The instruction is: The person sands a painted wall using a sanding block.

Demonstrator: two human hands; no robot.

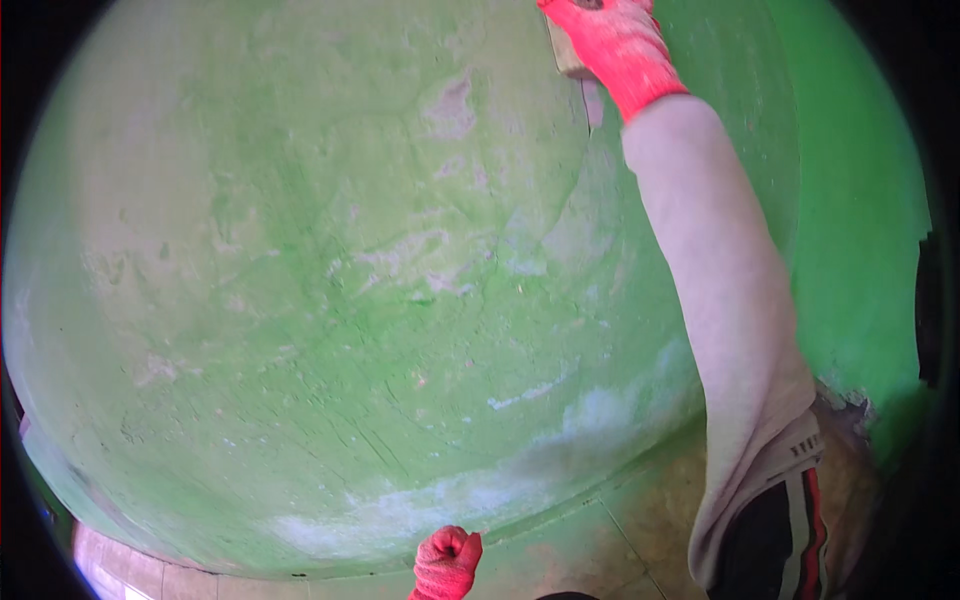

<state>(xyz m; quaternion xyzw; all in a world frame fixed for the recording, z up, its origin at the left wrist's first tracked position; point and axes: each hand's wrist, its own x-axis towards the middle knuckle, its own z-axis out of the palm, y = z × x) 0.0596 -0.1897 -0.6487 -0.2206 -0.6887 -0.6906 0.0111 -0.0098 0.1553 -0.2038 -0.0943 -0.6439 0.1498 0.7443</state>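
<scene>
My right hand (616, 46), in a red knit work glove, is raised to the top edge of the picture. It grips a pale flat-sided block (566, 51), perhaps a sanding block, held against the green painted wall (300, 315); the fingers are partly cut off by the frame. Bare pinkish patches and scratches mark the paint, and a short dark crack (588, 112) runs just below the block. Low in the picture, my left hand (448, 559) wears a matching glove and is curled into a fist, with nothing visible in it.
At the wall's foot lies a tiled floor (637, 525), dusted with green. A wall corner and a brighter green wall (847, 225) stand to the right, with broken plaster (855, 405) near its base. A dark object (928, 307) sits at the right rim.
</scene>
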